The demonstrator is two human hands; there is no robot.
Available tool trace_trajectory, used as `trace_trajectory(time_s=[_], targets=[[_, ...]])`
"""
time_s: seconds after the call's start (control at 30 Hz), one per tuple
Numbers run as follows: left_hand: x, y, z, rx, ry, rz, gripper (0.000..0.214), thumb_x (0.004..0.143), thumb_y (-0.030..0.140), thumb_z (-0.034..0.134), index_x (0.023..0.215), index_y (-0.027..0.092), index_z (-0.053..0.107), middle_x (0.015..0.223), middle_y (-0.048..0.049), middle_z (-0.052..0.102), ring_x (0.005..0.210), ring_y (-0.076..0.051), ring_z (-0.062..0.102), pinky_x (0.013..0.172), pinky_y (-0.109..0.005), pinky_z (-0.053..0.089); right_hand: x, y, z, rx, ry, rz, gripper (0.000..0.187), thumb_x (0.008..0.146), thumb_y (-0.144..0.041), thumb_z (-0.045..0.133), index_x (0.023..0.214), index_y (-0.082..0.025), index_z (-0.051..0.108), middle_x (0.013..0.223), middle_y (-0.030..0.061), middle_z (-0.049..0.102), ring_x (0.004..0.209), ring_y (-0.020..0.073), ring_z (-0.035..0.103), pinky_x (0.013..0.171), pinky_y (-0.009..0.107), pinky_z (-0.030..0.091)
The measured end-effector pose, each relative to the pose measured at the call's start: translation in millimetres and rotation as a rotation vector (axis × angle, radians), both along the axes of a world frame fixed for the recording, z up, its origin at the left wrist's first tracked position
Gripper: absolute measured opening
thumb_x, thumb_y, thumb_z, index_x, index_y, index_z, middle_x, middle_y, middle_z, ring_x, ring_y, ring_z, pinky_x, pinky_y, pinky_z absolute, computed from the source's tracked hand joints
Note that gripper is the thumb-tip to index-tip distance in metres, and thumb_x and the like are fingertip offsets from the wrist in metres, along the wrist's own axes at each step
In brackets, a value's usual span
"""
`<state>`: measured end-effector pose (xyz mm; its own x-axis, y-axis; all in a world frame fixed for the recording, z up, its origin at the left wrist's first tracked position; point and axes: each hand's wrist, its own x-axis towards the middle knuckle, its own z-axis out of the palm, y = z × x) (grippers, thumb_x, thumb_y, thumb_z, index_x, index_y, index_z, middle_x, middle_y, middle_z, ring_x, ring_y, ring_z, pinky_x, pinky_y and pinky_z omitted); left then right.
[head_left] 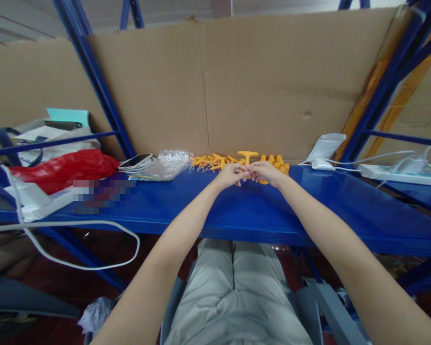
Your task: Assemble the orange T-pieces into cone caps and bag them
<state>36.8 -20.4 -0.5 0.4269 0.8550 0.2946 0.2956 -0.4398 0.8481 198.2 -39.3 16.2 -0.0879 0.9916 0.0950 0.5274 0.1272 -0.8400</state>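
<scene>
Both my hands meet at the middle of a blue metal shelf (187,203). My left hand (231,174) and my right hand (266,171) have their fingers pinched together around a small orange plastic part (263,182); only a sliver of it shows under the fingers. Just behind the hands lies a row of several orange plastic pieces (215,162), one a T-shaped piece (247,155) standing up, with small metal springs (199,167) beside them at the left.
A clear plastic bag (167,163) and a phone (135,160) lie left of the orange parts, then a red bag (62,168) and papers. A white charger (322,164) and power strip (398,173) sit right. Cardboard (266,81) backs the shelf. A white cable (93,266) hangs below.
</scene>
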Motion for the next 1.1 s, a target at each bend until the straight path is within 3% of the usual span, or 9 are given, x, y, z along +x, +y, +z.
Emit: trace_trajectory(time_s=[0.17,0.37,0.53,0.63,0.7,0.8,0.93,1.1], targets=[[0.2,-6.6,8.4,-0.152,-0.191,0.056,0.008,0.087,0.016,0.069,0.083,0.013,0.062,0.058,0.0038,0.065,0.038,-0.003,0.051,0.045,-0.016,0.043,0.4,2.9,-0.7,0.029,0.047,-0.015,0.021,0.095,-0.034,0.058,0.108,-0.021,0.070,0.106,0.0100,0.074,0.076,0.0136,0.070,0.062,0.021,0.053],[-2.3,-11.3,16.6,-0.250,-0.350,0.158,0.016,0.091,0.014,0.060,0.078,0.016,0.052,0.063,0.0056,0.064,0.039,-0.002,0.050,0.048,-0.015,0.044,0.7,9.2,-9.9,0.050,0.008,-0.051,0.040,0.092,-0.021,0.061,0.132,-0.020,0.060,0.126,0.0139,0.067,0.080,0.0130,0.069,0.058,0.018,0.052],[-4.0,-12.6,19.6,-0.308,-0.438,0.258,0.012,0.095,0.012,0.047,0.085,0.017,0.052,0.065,0.0049,0.063,0.040,-0.004,0.050,0.052,-0.018,0.048,-0.7,9.7,-17.7,-0.021,-0.120,0.012,0.046,0.091,-0.023,0.063,0.137,-0.020,0.057,0.117,0.0118,0.070,0.071,0.0108,0.066,0.053,0.017,0.049],[-5.2,-8.7,17.9,-0.312,-0.468,0.307,0.012,0.091,0.009,0.047,0.092,0.017,0.055,0.067,0.0043,0.064,0.039,-0.005,0.050,0.055,-0.021,0.050,2.9,17.7,-24.9,0.065,-0.225,0.070,0.045,0.090,-0.023,0.065,0.134,-0.018,0.060,0.113,0.0114,0.072,0.077,0.0148,0.069,0.063,0.023,0.056],[-5.8,-4.6,15.9,-0.307,-0.487,0.335,0.013,0.088,0.007,0.047,0.090,0.018,0.053,0.068,0.0041,0.064,0.039,-0.005,0.050,0.054,-0.021,0.050,7.4,27.3,-30.5,0.190,-0.296,0.108,0.041,0.086,-0.019,0.068,0.127,-0.017,0.066,0.117,0.0119,0.071,0.091,0.0197,0.070,0.081,0.031,0.058],[-6.8,0.8,13.6,-0.296,-0.508,0.362,0.012,0.087,0.008,0.049,0.083,0.019,0.047,0.068,0.0040,0.064,0.039,-0.005,0.050,0.051,-0.019,0.047,14.1,41.6,-37.9,0.387,-0.421,0.168,0.039,0.080,-0.012,0.070,0.118,-0.016,0.070,0.126,0.0120,0.069,0.117,0.0243,0.064,0.106,0.039,0.048],[-12.7,7.7,13.3,-0.278,-0.515,0.410,0.013,0.090,0.010,0.049,0.085,0.020,0.043,0.067,0.0047,0.063,0.038,-0.004,0.048,0.048,-0.017,0.044,16.3,46.8,-41.4,0.469,-0.525,0.223,0.043,0.079,-0.009,0.067,0.122,-0.016,0.067,0.128,0.0122,0.068,0.121,0.0244,0.063,0.109,0.040,0.045],[-26.2,26.0,16.7,-0.288,-0.445,0.522,0.014,0.090,0.011,0.049,0.100,0.021,0.049,0.066,0.0063,0.060,0.038,-0.005,0.048,0.049,-0.017,0.045,10.0,37.7,-37.9,0.417,-0.587,0.199,0.051,0.081,-0.010,0.066,0.131,-0.011,0.061,0.135,0.0160,0.063,0.125,0.0262,0.060,0.109,0.039,0.045]])
